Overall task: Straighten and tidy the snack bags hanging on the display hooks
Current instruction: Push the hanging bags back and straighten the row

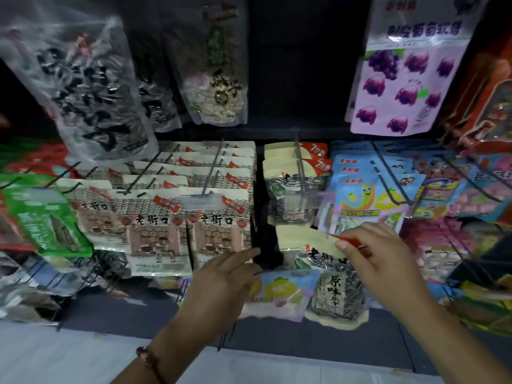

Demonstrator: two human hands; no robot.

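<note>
Cream-and-brown snack bags (pixel 160 217) hung in rows on hooks at the left. The left hand (pixel 221 284) lay open, fingers straight, below them. The right hand (pixel 379 259) pinched the red corner of a sunflower-seed bag (pixel 332 286), low centre-right.

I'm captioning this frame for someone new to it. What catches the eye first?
Two bare hands at bottom centre: the right hand pinches the top of a sunflower seed bag, while the left hand is spread open beside it. At upper right hangs a big lilac grape candy bag.
</note>
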